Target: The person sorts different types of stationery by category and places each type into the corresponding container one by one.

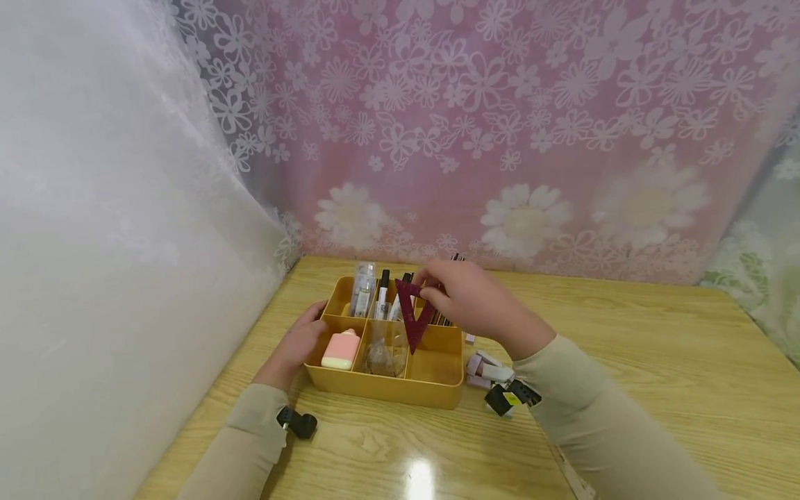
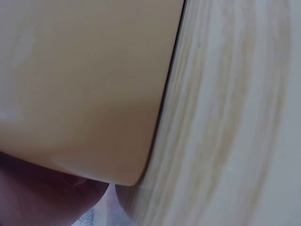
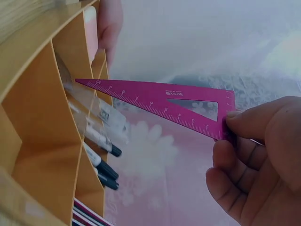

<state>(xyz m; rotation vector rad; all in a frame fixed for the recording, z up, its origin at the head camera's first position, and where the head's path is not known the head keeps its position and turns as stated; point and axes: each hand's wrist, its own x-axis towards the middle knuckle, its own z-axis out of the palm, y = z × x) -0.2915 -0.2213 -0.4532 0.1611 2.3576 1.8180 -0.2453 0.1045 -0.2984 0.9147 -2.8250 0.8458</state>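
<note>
My right hand (image 1: pixel 462 295) pinches a magenta set square (image 3: pixel 197 96) by its short end, between thumb and fingers. Its long point hangs downward over the yellow desk organizer (image 1: pixel 387 390), above the front compartments. On the organizer's left side, my left hand (image 1: pixel 300 344) holds the wall. A pink and cream bottle-shaped item (image 1: pixel 341 348) lies in the front left compartment. The front middle one has something clear (image 1: pixel 382 357). At the back stand clear packs (image 1: pixel 363 292), black-capped markers (image 1: pixel 383 288) and, at right, thin striped sticks (image 1: pixel 441 319), partly behind my right hand.
Right of the organizer, beneath my right wrist, a lilac and white item (image 1: pixel 487 368) lies on the wood-grain table (image 1: pixel 656 368). A white curtain (image 1: pixel 125 243) hangs along the left edge. Behind the table hangs a pink floral curtain (image 1: pixel 437 139).
</note>
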